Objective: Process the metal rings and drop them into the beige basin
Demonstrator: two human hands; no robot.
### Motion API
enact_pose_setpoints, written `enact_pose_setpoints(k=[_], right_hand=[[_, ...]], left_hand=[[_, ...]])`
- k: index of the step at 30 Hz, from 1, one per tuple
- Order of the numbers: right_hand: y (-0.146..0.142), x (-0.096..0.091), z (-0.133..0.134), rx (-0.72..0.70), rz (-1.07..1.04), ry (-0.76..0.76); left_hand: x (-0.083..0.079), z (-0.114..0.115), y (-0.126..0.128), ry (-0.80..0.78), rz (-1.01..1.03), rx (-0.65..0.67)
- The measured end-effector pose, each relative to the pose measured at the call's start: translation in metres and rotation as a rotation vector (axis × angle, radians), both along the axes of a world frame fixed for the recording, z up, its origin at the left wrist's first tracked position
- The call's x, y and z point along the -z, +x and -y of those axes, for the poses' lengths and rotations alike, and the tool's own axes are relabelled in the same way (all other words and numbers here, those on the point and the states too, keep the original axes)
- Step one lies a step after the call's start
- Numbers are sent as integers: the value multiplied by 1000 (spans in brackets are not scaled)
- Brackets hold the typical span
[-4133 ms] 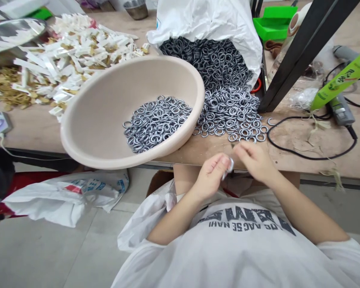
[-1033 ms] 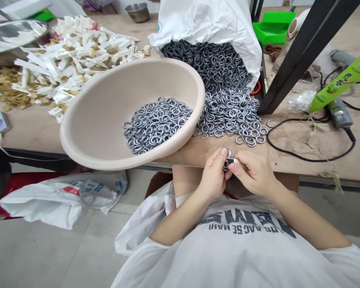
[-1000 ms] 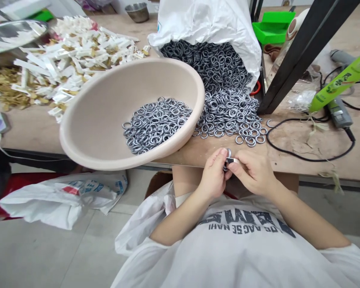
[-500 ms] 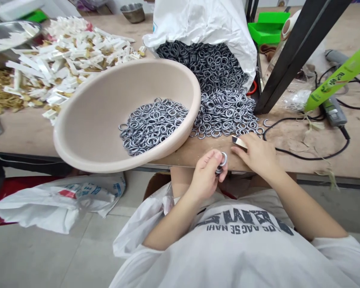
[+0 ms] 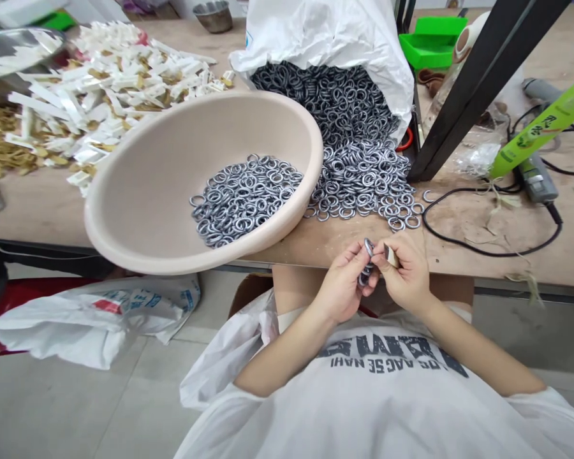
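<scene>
My left hand (image 5: 343, 285) is closed around a few grey rings; one ring (image 5: 368, 243) stands up between thumb and fingers. Right beside it, my right hand (image 5: 408, 273) is closed on a small flat cream-coloured tool with a dark end (image 5: 391, 255), perhaps a short blade. The right fingertips meet the left hand's at the rings. Just beyond the hands, a heap of loose grey rings (image 5: 358, 172) spills from a white sack (image 5: 325, 32). To the left, a tilted beige basin (image 5: 138, 166) holds many more such rings (image 5: 246, 201).
White strips and tan pieces (image 5: 119, 83) are piled at the back left. A black metal post (image 5: 483, 89) rises on the right, near a green tube-shaped packet (image 5: 540, 124) and a grey tool with a black cable (image 5: 538, 182). The table's front edge runs below my hands.
My right hand has come from the edge of the ring heap down and left to meet my left hand, which has shifted a little right. Rings at the heap's near edge are now uncovered.
</scene>
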State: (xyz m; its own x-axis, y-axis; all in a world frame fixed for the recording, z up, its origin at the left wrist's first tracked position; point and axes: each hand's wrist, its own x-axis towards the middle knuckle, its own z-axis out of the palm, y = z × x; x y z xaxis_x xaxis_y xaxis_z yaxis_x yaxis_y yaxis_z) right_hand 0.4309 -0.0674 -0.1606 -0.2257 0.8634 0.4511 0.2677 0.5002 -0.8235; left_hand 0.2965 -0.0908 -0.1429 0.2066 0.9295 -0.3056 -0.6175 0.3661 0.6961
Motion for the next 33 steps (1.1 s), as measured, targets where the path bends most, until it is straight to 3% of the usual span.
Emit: enact_pose_setpoints(k=[4,11,13,16,18,22,29,33], right_hand=[[3,1,-2,-36,-20,-17],[8,-21,-16,-209,23,-33],[7,-24,-19,-226,14,-115],[8,-26,-19,-163,33,-196],[12,-28,-15,-111,129,-99],[17,-32,-3,-174,370,98],[17,-31,-4,-160,434,98],[32,-25,-29,72,424,-20]], left_hand=[[-1,-2,-5,13,-44,-16],[4,-5,-12,126,-264,-24],[7,-6,-12,151,-311,-27],[9,-7,-12,136,-362,-50],[9,-8,-13,117,-368,-69],[7,-10,-15,112,-359,-101],[11,-10,-11,143,-459,-71],[-3,5,-14,160,-545,70]])
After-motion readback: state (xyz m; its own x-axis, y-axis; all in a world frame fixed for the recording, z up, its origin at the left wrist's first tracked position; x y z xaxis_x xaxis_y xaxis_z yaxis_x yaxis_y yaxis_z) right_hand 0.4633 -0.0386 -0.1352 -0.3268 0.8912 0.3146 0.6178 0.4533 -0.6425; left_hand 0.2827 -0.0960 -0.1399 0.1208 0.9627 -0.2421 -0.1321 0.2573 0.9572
